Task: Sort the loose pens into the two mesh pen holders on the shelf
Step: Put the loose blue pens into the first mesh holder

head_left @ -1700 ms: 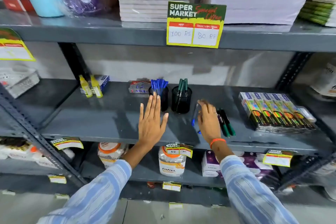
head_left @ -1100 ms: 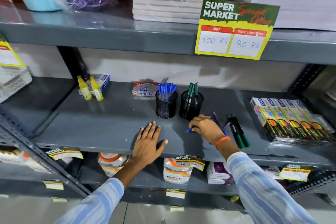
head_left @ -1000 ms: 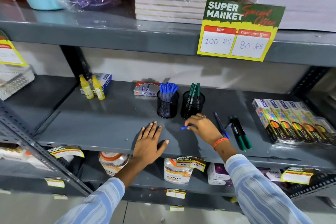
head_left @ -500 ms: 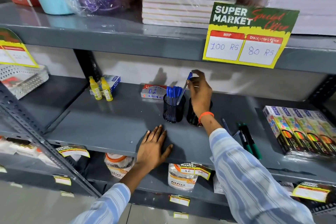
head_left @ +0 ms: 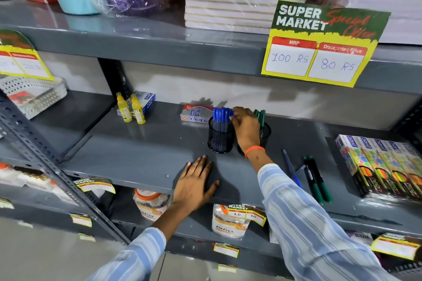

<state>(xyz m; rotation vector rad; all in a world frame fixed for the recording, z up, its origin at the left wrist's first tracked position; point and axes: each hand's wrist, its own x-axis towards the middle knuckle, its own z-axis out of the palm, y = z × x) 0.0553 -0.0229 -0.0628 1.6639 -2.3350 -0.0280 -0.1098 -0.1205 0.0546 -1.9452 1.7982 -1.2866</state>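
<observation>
Two black mesh pen holders stood upright and side by side on the grey shelf (head_left: 141, 155), just right of frame centre. The left holder (head_left: 219, 138) was packed with blue-capped pens (head_left: 221, 116), caps up, bunched close. The right holder (head_left: 265, 134) held green-capped pens (head_left: 260, 115), also caps up; much of it was hidden behind a hand. Loose pens lay flat on the shelf toward the right of the frame: one blue pen (head_left: 291, 170), slanting, its lower end covered by a sleeve, and just beside it two green-capped pens (head_left: 316, 179) lying close together, roughly parallel, running toward the shelf's front edge.
</observation>
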